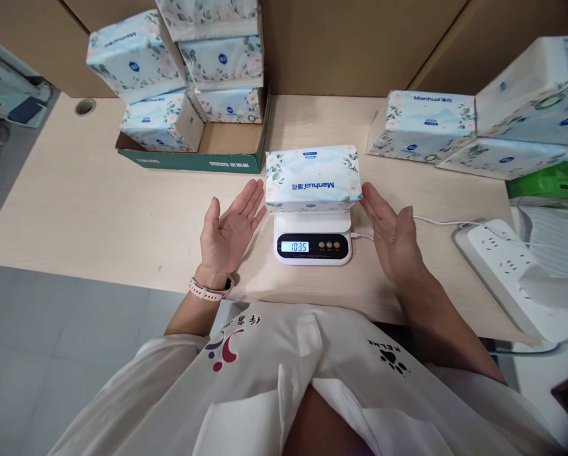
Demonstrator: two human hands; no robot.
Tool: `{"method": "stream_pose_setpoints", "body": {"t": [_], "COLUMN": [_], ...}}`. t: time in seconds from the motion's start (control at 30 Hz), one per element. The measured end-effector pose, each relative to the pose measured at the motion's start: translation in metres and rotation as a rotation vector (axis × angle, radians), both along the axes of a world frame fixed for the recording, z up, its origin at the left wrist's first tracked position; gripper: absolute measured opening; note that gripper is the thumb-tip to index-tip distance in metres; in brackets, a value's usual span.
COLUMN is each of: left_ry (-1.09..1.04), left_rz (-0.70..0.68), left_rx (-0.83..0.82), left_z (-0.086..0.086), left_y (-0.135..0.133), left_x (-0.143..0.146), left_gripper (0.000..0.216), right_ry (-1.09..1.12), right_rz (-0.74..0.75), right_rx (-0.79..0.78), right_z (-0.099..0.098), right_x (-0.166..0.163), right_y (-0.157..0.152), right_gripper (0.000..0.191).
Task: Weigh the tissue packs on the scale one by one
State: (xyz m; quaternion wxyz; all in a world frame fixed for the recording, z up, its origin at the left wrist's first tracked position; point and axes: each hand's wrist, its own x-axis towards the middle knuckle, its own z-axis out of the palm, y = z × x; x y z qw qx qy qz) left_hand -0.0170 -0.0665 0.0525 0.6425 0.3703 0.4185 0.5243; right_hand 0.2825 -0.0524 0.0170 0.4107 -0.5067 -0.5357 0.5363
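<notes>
A white and pale-blue pack of tissues [313,177] lies on a white digital scale [312,223], its printed name upside down to me. The lit display [295,247] seems to read 103.5. My left hand [233,223] is just left of the pack, palm turned up and fingers stretched out, holding nothing. On the other side, my right hand [389,229] is also open, its fingertips close against the pack's right end; whether they touch it I cannot tell.
A green open carton [231,161] at the back left holds several tissue packs [164,120]. More tissue packs [426,126] stand at the back right beside a green package [549,180]. A white power strip [511,266] sits at right, and a white cable [440,221] crosses the table [98,209].
</notes>
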Motion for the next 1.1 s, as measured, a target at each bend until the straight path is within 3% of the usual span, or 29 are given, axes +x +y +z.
{"method": "stream_pose_setpoints", "body": {"t": [0.27,0.83,1.0,1.1], "left_ry": [-0.003,-0.037,0.008,0.089], "left_rz": [-0.016,-0.012,0.027,-0.046], "left_rx": [0.005,-0.021,-0.022,0.074], "left_z": [-0.001,-0.002,-0.009,-0.015], "left_y": [-0.001,-0.002,0.0,0.006], "left_x": [0.0,0.001,0.004,0.012], "left_gripper": [0.074,0.079,0.08,0.08], "right_ry": [-0.011,0.009,-0.073,-0.115], "right_rz": [-0.007,0.041,-0.006,0.006], "right_rx": [0.008,0.062,0.17,0.222], "right_z": [-0.003,-0.019,-0.025,-0.023], "right_x": [-0.001,0.008,0.0,-0.015], "right_y": [0.0,0.0,-0.002,-0.004], "right_gripper": [0.103,0.09,0.084,0.089]}}
